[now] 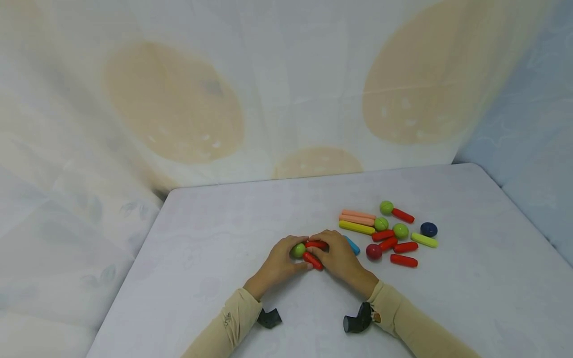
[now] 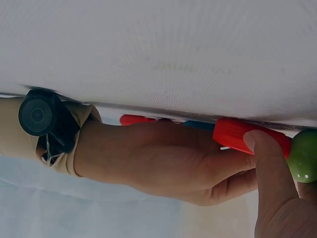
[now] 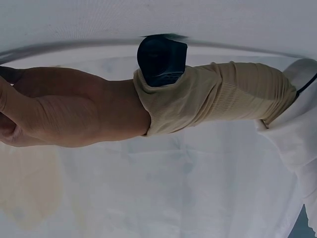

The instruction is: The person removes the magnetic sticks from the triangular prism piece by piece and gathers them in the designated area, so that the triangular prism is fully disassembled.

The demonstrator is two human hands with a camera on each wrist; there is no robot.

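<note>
Both hands meet at the middle of the white table (image 1: 215, 238). My left hand (image 1: 286, 257) curls round a green ball (image 1: 297, 250) (image 2: 303, 156). Its thumb (image 2: 267, 173) presses on a red stick (image 2: 247, 136) joined to that ball. My right hand (image 1: 331, 253) (image 2: 163, 163) grips the same red stick (image 1: 316, 244) from the other side. A second red stick (image 1: 313, 260) slants down from the ball between the two hands. A blue stick (image 1: 353, 245) lies just behind the right hand. The right wrist view shows only the left hand (image 3: 59, 114) and its sleeve (image 3: 213, 99).
A loose pile lies to the right: peach sticks (image 1: 358, 217), a yellow stick (image 1: 356, 227), green balls (image 1: 386, 207), several red sticks (image 1: 404, 260), a dark red ball (image 1: 373, 251), a navy ball (image 1: 429, 229). Draped cloth (image 1: 286, 89) backs the table.
</note>
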